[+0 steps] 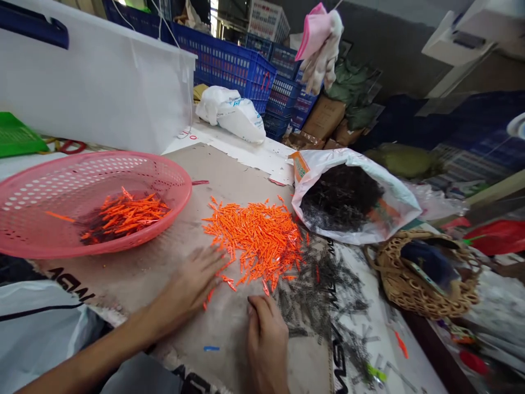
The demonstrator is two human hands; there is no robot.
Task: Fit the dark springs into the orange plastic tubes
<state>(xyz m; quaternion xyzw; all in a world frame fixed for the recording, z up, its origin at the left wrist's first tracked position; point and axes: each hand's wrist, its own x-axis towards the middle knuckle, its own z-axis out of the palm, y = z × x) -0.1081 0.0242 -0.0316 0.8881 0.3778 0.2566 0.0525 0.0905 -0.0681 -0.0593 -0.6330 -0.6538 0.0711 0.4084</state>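
Your left hand (191, 282) lies spread by the orange plastic pieces (256, 238), light and stiff, best swept in from the outer edge; your right hand (266, 339) is curled, its grip unclear.

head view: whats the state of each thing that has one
left hand, flat on cardboard sheet, fingers spread
right hand, curled on the cardboard sheet
orange pieces, loose heap
pink plastic basket, holding orange pieces
white sack, open, dark pieces inside
cloth gloves, hanging
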